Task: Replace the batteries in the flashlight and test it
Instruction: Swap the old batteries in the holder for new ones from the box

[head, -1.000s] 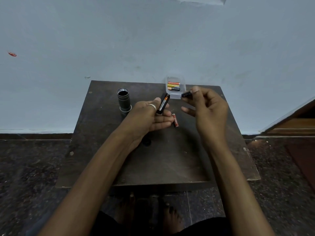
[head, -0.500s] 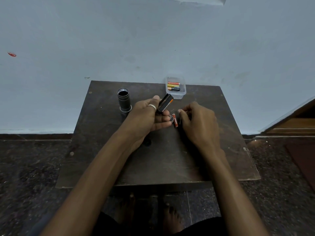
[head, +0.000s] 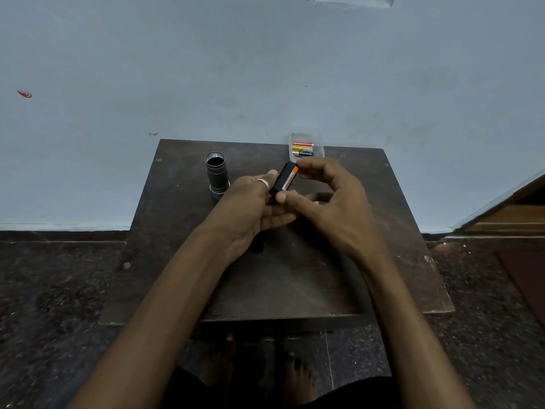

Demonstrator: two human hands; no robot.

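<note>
Battery carrier (head: 281, 180) above table (head: 295, 276) centre; likely light, stiff plastic, slick cell (head: 290, 179) inside. My left hand (head: 253, 202) grips lower end; my right hand (head: 327, 199) pinches it end-to-end. Judgement: hold by flat sides.

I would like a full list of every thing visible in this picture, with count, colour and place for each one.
table: one, dark brown, centre, against the wall
flashlight body: one, dark grey, upright, open end up, table's far left
battery holder: one, black, orange battery inside, held above the table
plastic box: one, clear, table's far edge
batteries: three seen, orange, yellow, dark blue, inside the box
small part: one, black, on the table beside the left wrist
ring: one, silver, on a left finger
left hand: one, grips the holder's lower part
right hand: one, pinches the holder end to end
bare feet: two, under the table's near edge
</note>
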